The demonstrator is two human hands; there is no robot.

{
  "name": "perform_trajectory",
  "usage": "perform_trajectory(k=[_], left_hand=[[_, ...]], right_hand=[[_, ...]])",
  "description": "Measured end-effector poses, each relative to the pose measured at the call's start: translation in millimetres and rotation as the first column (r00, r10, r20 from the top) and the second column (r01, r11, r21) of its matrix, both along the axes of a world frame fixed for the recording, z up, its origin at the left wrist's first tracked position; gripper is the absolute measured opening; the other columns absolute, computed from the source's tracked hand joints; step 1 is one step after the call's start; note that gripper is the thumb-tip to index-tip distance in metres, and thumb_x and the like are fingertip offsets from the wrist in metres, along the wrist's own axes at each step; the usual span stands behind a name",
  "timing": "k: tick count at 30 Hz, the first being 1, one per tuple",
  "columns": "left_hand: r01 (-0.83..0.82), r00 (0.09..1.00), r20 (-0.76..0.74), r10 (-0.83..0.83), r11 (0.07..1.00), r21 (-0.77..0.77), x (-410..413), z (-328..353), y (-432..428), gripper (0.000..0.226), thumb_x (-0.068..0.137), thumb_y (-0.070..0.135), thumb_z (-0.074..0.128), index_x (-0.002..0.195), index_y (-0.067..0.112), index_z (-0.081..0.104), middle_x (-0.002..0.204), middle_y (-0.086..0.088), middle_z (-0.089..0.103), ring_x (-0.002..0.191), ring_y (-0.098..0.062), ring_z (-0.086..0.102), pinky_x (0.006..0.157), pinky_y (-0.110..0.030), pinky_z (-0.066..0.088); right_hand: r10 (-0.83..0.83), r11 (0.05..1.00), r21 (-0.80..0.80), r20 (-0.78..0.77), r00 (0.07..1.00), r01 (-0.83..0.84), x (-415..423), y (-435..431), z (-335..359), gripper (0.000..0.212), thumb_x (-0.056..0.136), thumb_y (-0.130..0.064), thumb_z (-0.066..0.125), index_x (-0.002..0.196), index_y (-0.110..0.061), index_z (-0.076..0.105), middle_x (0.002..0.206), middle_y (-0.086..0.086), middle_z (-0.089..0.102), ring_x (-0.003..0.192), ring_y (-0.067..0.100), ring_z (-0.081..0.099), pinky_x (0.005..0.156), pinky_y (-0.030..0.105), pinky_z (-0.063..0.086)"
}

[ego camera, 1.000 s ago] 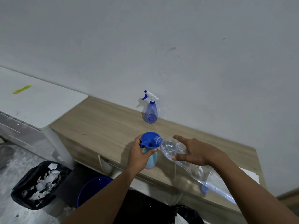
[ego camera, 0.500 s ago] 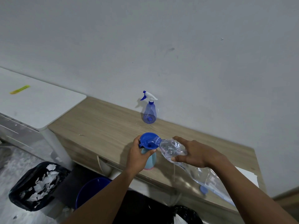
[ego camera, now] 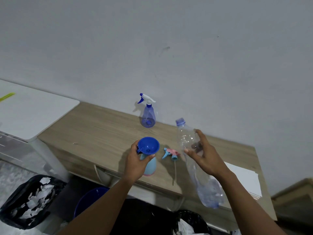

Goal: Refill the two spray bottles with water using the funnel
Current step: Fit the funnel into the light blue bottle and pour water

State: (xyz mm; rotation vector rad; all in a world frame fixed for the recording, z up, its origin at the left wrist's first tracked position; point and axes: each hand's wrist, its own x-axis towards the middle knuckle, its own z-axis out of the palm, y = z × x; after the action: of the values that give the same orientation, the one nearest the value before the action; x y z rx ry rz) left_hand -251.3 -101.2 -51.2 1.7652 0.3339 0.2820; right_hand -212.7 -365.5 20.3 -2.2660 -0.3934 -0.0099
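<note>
A blue funnel (ego camera: 148,145) sits in the neck of a light blue spray bottle (ego camera: 150,165) near the front edge of the wooden desk (ego camera: 101,133). My left hand (ego camera: 137,164) grips that bottle just under the funnel. My right hand (ego camera: 202,156) holds a clear plastic water bottle (ego camera: 186,138) tilted nearly upright, its open mouth up and away from the funnel. The bottle's blue-and-pink spray head (ego camera: 171,153) lies on the desk between my hands. A purple spray bottle (ego camera: 148,116) with its trigger head on stands by the wall.
A white sheet (ego camera: 243,178) lies at the desk's right end. A white table (ego camera: 33,112) adjoins the desk on the left. Below are a black bin with paper scraps (ego camera: 30,200), a blue bucket (ego camera: 89,199) and another dark bin (ego camera: 191,223).
My right hand has swung the clear bottle up from pouring into the funnel to a near-upright tilt, away to the right. The spray head on the desk is uncovered. My left hand stays on the bottle.
</note>
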Motion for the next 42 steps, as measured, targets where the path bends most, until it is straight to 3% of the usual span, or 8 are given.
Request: perform_trajectory(k=[5, 14, 19, 23, 26, 30, 37, 42], left_hand=[[-0.008, 1.0, 0.012, 0.008, 1.0, -0.007, 1, -2, -1, 0.076, 0.068, 0.017, 0.089, 0.132, 0.021, 0.05, 0.121, 0.007, 0.062, 0.111, -0.013, 0.06, 0.086, -0.024, 0.048], [0.0, 1.0, 0.022, 0.001, 1.0, -0.013, -2, 4, -3, 0.076, 0.067, 0.014, 0.089, 0.132, 0.02, 0.05, 0.12, 0.009, 0.06, 0.112, -0.009, 0.057, 0.087, -0.019, 0.044], [-0.01, 1.0, 0.029, 0.011, 1.0, -0.011, -5, 7, -5, 0.074, 0.065, 0.013, 0.09, 0.126, 0.026, 0.05, 0.113, 0.017, 0.06, 0.103, 0.002, 0.057, 0.078, -0.003, 0.042], [-0.017, 0.999, 0.038, 0.018, 1.0, -0.01, -7, 11, -6, 0.07, 0.064, 0.011, 0.091, 0.118, 0.032, 0.051, 0.106, 0.024, 0.059, 0.094, 0.016, 0.056, 0.072, 0.001, 0.044], [-0.026, 0.999, 0.027, 0.026, 1.0, -0.004, -5, 10, -6, 0.067, 0.061, 0.016, 0.093, 0.112, 0.036, 0.054, 0.106, 0.022, 0.063, 0.097, 0.01, 0.06, 0.072, -0.002, 0.046], [-0.001, 1.0, 0.007, 0.0, 1.0, 0.025, -2, 4, -3, 0.063, 0.058, 0.017, 0.094, 0.104, 0.038, 0.057, 0.101, 0.021, 0.065, 0.091, 0.015, 0.06, 0.071, -0.004, 0.047], [0.053, 0.994, -0.101, -0.045, 0.995, 0.081, 2, -9, 6, 0.043, 0.072, 0.012, 0.086, 0.084, 0.041, 0.058, 0.084, 0.019, 0.067, 0.074, 0.009, 0.063, 0.062, -0.008, 0.047], [0.101, 0.986, -0.142, -0.082, 0.986, 0.135, 6, -10, 12, 0.034, 0.079, -0.001, 0.072, 0.097, 0.026, 0.062, 0.085, 0.011, 0.067, 0.08, -0.008, 0.065, 0.064, -0.011, 0.048]], right_hand=[[-0.243, 0.952, 0.201, 0.04, 0.969, 0.231, 2, -13, -12, 0.089, 0.082, -0.053, 0.07, 0.149, -0.041, 0.012, 0.123, -0.001, 0.055, 0.109, 0.019, 0.06, 0.092, 0.043, 0.054], [-0.354, 0.879, 0.334, -0.024, 0.935, 0.341, -3, -6, -28, 0.099, 0.08, -0.042, 0.077, 0.152, -0.035, 0.01, 0.147, -0.001, 0.046, 0.132, 0.019, 0.049, 0.106, 0.043, 0.046], [-0.401, 0.835, 0.389, -0.05, 0.915, 0.388, -6, -6, -37, 0.108, 0.076, -0.041, 0.081, 0.154, -0.036, 0.006, 0.154, 0.001, 0.039, 0.139, 0.018, 0.042, 0.109, 0.039, 0.042], [-0.496, 0.772, 0.449, -0.016, 0.868, 0.45, -17, 2, -46, 0.108, 0.07, -0.03, 0.089, 0.151, -0.027, 0.018, 0.148, -0.001, 0.039, 0.134, 0.013, 0.042, 0.109, 0.035, 0.041], [-0.611, 0.728, 0.515, 0.187, 0.769, 0.453, -43, 22, -60, 0.083, 0.07, -0.04, 0.083, 0.135, -0.017, 0.037, 0.128, 0.001, 0.04, 0.115, 0.024, 0.049, 0.096, 0.023, 0.043], [-0.389, 0.863, 0.446, 0.283, 0.876, 0.239, -63, 58, -73, 0.053, 0.078, -0.03, 0.076, 0.12, -0.038, 0.045, 0.11, -0.011, 0.048, 0.097, 0.01, 0.053, 0.08, 0.025, 0.047], [0.061, 0.979, 0.199, -0.037, 0.997, -0.053, -14, 117, -61, 0.105, 0.067, -0.046, 0.087, 0.15, -0.035, 0.025, 0.146, -0.015, 0.036, 0.133, 0.001, 0.039, 0.107, 0.023, 0.038], [0.182, 0.971, 0.184, -0.147, 0.972, -0.154, 9, 142, -57, 0.114, 0.069, -0.028, 0.088, 0.156, -0.026, 0.015, 0.147, -0.009, 0.036, 0.131, -0.001, 0.038, 0.094, -0.005, 0.027]])
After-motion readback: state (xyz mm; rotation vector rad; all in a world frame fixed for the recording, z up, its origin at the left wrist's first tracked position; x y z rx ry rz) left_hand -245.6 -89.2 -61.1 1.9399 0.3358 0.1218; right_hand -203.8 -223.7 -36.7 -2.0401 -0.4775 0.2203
